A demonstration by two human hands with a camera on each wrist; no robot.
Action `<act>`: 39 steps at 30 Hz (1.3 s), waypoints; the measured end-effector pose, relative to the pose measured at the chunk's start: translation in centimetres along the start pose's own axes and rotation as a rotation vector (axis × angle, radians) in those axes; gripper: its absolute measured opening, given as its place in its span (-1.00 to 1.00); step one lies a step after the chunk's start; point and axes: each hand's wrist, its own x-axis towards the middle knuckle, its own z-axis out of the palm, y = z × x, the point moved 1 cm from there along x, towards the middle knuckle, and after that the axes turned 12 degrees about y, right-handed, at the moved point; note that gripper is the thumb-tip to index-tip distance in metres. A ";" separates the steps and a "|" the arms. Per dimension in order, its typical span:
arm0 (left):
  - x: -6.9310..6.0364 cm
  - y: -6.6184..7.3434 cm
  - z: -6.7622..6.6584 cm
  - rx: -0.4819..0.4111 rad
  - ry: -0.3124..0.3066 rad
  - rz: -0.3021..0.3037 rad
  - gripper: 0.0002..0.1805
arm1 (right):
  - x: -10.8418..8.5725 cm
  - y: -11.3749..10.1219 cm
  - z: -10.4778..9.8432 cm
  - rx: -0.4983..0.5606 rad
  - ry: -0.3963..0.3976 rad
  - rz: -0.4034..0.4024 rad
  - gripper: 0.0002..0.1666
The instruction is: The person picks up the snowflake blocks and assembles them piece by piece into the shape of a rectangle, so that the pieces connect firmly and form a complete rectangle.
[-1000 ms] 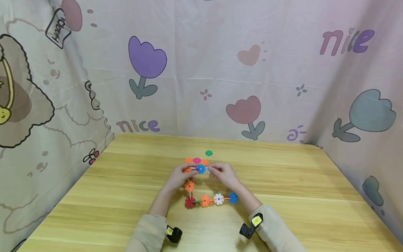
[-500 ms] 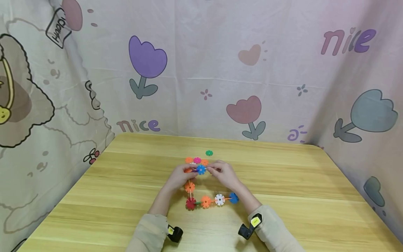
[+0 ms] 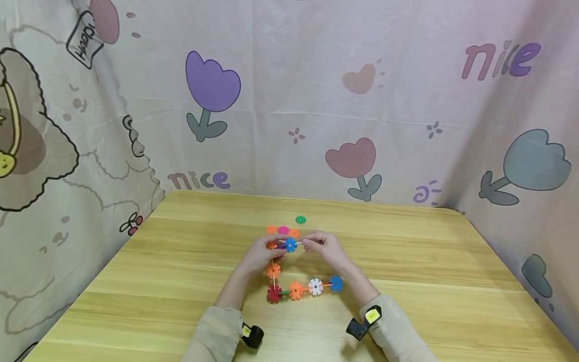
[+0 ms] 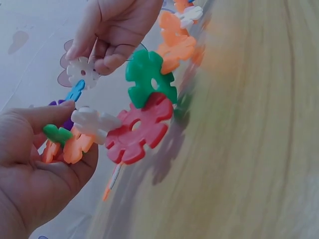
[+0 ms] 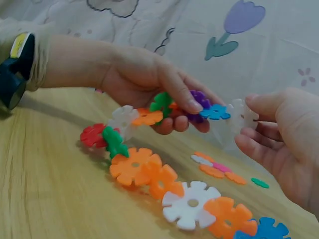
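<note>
Since half a second ago, the right hand (image 3: 325, 247) has shifted slightly toward its own right, and the blue disc (image 3: 290, 245) near the left hand (image 3: 260, 252) sits a touch lower in the head view. Behind everything hangs a curtain (image 3: 289, 90) printed with tulips; before it spreads the wood-grain counter (image 3: 149, 291). Both hands are above the counter, fingers curled: the left pinches the chain (image 3: 273, 270) by its purple disc (image 5: 197, 102), and the right pinches a white disc (image 5: 242, 113) between thumb and fingers. That white disc meets the blue one edge to edge (whether they are slotted together, I cannot tell). From the left hand the chain bends at a red disc (image 3: 274, 293) and runs rightward across the counter. Beyond the hands lie a pink disc (image 3: 283, 230) between two orange ones, and a small green disc (image 3: 300, 219) apart.
</note>
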 end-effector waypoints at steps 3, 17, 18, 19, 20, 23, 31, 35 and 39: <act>-0.2 0.0 0.0 0.015 -0.015 0.022 -0.64 | -0.2 -0.2 -0.2 0.057 0.006 0.069 -0.68; 1.0 -2.5 -0.3 -0.032 -0.048 -0.003 -0.60 | -0.1 0.6 0.3 0.081 -0.017 0.183 -0.60; 1.0 -2.4 -0.3 -0.043 -0.049 -0.010 -0.61 | -0.1 0.5 0.4 0.081 -0.010 0.186 -0.61; 1.0 -2.3 -0.4 -0.051 -0.048 -0.015 -0.61 | -0.1 0.5 0.4 0.080 -0.006 0.185 -0.61; 1.0 -2.3 -0.4 -0.059 -0.046 -0.025 -0.61 | -0.1 0.4 0.5 0.079 -0.006 0.184 -0.62; 1.0 -2.2 -0.5 -0.074 -0.048 -0.045 -0.59 | -0.1 0.3 0.6 0.080 -0.011 0.180 -0.63; 1.0 -2.4 -0.3 -0.039 -0.069 -0.040 -0.57 | -0.2 0.3 0.7 0.088 -0.020 0.155 -0.72; 1.0 -2.5 -0.3 -0.045 -0.077 -0.043 -0.58 | -0.3 0.4 0.6 0.082 -0.020 0.156 -0.71; 1.0 -2.5 -0.4 -0.053 -0.097 -0.022 -0.60 | -0.3 0.4 0.6 0.064 -0.039 0.151 -0.69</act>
